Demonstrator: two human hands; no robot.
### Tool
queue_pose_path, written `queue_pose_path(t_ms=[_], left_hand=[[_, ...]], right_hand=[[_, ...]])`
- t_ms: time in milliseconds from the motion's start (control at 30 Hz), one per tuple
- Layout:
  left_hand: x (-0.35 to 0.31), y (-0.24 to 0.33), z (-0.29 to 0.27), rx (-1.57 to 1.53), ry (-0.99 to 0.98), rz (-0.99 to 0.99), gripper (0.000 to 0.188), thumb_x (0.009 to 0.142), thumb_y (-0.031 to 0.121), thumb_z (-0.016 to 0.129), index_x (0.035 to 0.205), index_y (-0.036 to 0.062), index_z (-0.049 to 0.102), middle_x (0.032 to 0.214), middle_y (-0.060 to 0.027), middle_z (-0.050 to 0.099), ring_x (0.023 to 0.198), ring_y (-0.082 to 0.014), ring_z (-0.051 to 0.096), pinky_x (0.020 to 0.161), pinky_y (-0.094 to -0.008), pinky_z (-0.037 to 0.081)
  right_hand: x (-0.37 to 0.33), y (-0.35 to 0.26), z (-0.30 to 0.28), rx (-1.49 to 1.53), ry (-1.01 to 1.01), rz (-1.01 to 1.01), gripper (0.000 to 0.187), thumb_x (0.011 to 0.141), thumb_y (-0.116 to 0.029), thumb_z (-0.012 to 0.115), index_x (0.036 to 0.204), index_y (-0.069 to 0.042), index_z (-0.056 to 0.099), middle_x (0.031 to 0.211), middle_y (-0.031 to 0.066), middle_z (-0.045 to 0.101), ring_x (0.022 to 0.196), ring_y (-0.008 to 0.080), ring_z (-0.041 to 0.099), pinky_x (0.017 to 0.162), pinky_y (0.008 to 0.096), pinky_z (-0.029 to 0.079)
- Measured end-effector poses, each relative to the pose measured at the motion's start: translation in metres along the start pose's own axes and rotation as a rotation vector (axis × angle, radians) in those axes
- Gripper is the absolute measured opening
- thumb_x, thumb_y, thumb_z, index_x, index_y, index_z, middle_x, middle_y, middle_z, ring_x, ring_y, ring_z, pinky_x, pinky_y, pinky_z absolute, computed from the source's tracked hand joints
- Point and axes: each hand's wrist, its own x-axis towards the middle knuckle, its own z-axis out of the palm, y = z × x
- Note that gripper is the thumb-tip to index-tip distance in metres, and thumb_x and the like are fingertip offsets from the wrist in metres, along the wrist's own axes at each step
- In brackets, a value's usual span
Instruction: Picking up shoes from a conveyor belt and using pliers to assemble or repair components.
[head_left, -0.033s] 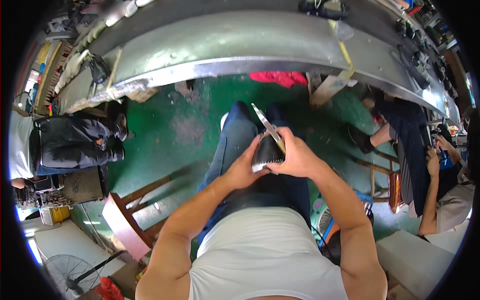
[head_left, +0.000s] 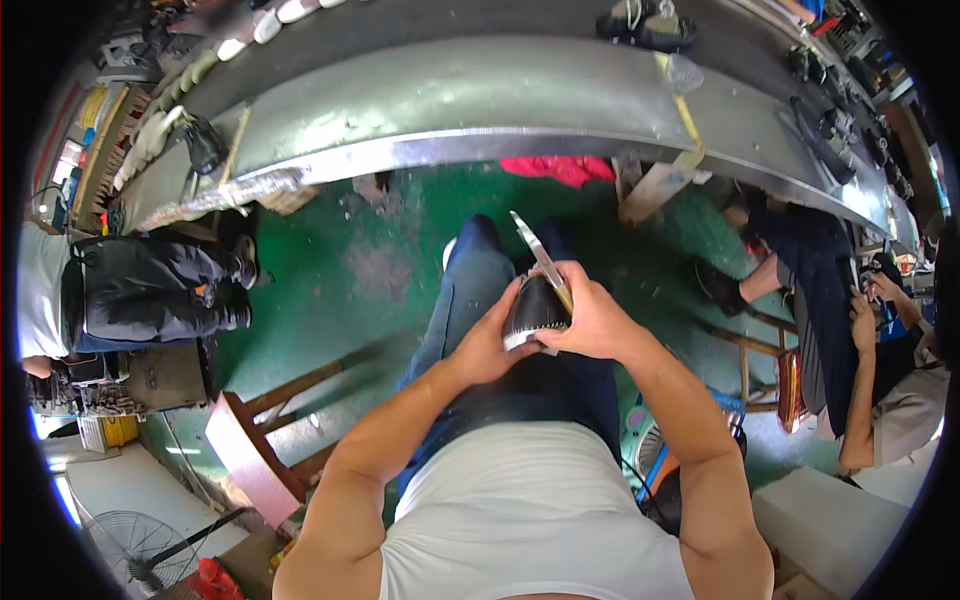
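Above my lap, a black shoe (head_left: 537, 306) with white stitching and a pale sole edge sits between my two hands. My left hand (head_left: 487, 348) is closed round its left side, the thumb along the upper. On the other side my right hand (head_left: 597, 316) grips the shoe. That same hand also holds a slim, knife-like metal tool (head_left: 541, 252) with a tan handle end, its tip pointing up and away from me. Fingers and palm hide part of the handle and the underside of the shoe.
A metal-edged workbench (head_left: 440, 95) spans the far side, with black shoes (head_left: 648, 27) on it. A wooden stool (head_left: 250, 450) and a standing fan (head_left: 145, 545) are at left. One person sits at right and another is at left. Red cloth (head_left: 560, 170) lies beneath the bench.
The whole view has shifted slightly, with the bench a little lower in it. The shoe appears tilted a bit differently; both hands keep their hold on it.
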Motion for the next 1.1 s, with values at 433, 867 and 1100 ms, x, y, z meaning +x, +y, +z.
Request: queue_pose_path(t_ms=[433,867,1100], left_hand=[[-0.015,-0.01,0.006,-0.13,0.071,-0.395,0.039,0.104,0.032,0.047,0.112,-0.0017,0.066,0.099,-0.005,0.066,0.089,-0.0119,0.056,0.08,-0.0312,0.048],[-0.037,-0.006,0.0,-0.291,-0.195,-0.307,0.099,0.081,0.022,0.078,0.156,0.0009,0.018,0.147,-0.017,0.044,0.136,-0.026,0.042,0.115,-0.0358,0.03],[-0.044,-0.02,0.021,-0.271,-0.174,-0.35,0.096,0.083,0.018,0.078,0.153,-0.0036,0.016,0.142,-0.0173,0.048,0.132,-0.0235,0.046,0.112,-0.0339,0.034]], right_hand=[[-0.059,0.029,0.068,0.621,0.218,0.657,0.052,0.073,-0.013,0.08,0.11,0.004,0.049,0.098,0.0124,0.06,0.076,0.0146,0.063,0.062,0.03,0.055],[-0.103,0.021,-0.005,0.081,-0.192,0.588,0.032,0.091,-0.023,0.063,0.112,0.0,0.055,0.081,0.0139,0.067,0.068,0.0277,0.066,0.066,0.0387,0.053],[-0.096,-0.012,0.005,-0.57,-0.212,-0.009,0.025,0.088,-0.015,0.063,0.106,0.003,0.06,0.091,0.0186,0.067,0.089,0.0373,0.066,0.076,0.0445,0.053]])
